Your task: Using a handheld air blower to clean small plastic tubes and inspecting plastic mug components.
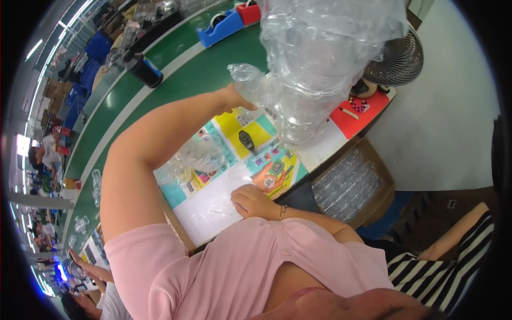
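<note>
Clear plastic fills the far middle of your view: a tall, bulky stack of clear shells (325, 58) rises over the table (184, 80), with a smaller rounded piece (248, 74) jutting from its left side. Your left grip (236, 99) is at the base of that piece. The step in hand seems to be handling these shells over the printed sheets (229, 124), perhaps drawing one off or steadying the pile. If you mean to part one shell, the next move probably calls for a light pinch on a single rim while the rest stays upright, since thin plastic can cling and tip.

Your left arm reaches out in a wide arc, elbow well to the side, forearm angling across toward the stack. The fingers are partly hidden by plastic, so whether they close firmly on it or only touch it cannot be told.

Your right arm folds close to your body, and your right grip (255, 200) rests with fingers half curled on the white sheet (202, 216), beside the printed artwork. Nothing clearly shows in it, but its palm is out of sight, so you cannot be sure it is free.

Loose clear shells (205, 154) lie beneath your left forearm, and more shells fill the cardboard box (385, 198) at your right.
</note>
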The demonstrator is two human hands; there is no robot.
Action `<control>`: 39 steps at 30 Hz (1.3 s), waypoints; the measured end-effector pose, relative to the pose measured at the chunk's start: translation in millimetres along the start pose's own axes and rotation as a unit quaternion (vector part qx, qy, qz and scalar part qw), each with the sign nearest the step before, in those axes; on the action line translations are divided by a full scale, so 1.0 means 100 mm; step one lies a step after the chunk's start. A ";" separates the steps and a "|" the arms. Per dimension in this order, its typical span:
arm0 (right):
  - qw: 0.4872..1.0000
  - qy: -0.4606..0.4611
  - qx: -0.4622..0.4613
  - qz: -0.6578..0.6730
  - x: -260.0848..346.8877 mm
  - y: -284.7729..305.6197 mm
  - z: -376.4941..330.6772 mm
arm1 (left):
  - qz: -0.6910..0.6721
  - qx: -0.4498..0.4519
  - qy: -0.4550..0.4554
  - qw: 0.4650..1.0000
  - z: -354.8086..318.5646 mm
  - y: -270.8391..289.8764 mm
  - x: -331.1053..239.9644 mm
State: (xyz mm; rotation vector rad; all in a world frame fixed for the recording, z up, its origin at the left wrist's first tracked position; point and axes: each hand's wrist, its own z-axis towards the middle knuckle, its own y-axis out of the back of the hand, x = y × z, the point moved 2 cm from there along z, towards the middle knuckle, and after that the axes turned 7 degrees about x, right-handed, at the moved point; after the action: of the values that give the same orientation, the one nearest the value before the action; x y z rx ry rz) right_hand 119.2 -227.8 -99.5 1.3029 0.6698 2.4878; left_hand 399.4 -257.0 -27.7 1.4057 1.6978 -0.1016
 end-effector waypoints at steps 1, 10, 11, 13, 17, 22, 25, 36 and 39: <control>1.000 -0.005 -0.001 0.004 -0.01 0.01 0.00 | 0.053 0.062 -0.048 0.996 -0.18 0.02 -0.11; 0.999 -0.029 0.036 -0.009 0.06 0.14 0.10 | 0.249 0.009 -0.165 0.954 -1.86 0.83 -0.47; 0.998 -0.028 0.045 -0.013 0.09 0.14 0.12 | 0.288 -0.020 -0.194 0.938 -2.07 0.79 -0.33; 0.998 -0.022 0.050 -0.017 0.08 0.10 0.13 | 0.333 -0.091 -0.200 0.917 -2.35 0.62 -0.07; 0.998 -0.012 0.053 -0.027 0.14 0.03 0.08 | 0.259 -0.204 -0.223 0.918 -2.43 0.30 0.40; 0.998 -0.002 0.035 -0.045 0.17 0.03 0.07 | -0.018 -0.319 -0.356 0.878 -2.76 0.50 0.23; 0.998 0.006 0.019 -0.056 0.17 0.01 0.05 | -0.095 -0.382 -0.457 0.797 -3.52 0.81 0.10; 0.993 0.020 0.004 -0.113 0.24 -0.07 0.00 | 0.369 -0.332 -0.135 0.858 -3.52 0.56 0.94; 0.990 0.021 0.008 -0.137 0.23 -0.10 0.03 | 0.303 -0.322 -0.126 0.888 -3.17 0.61 1.16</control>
State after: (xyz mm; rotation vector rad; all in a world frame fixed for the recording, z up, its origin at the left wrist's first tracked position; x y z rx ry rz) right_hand 108.8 -208.2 -86.9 1.0833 0.8202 2.2966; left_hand 273.9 30.9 110.2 1.2629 0.8839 0.5601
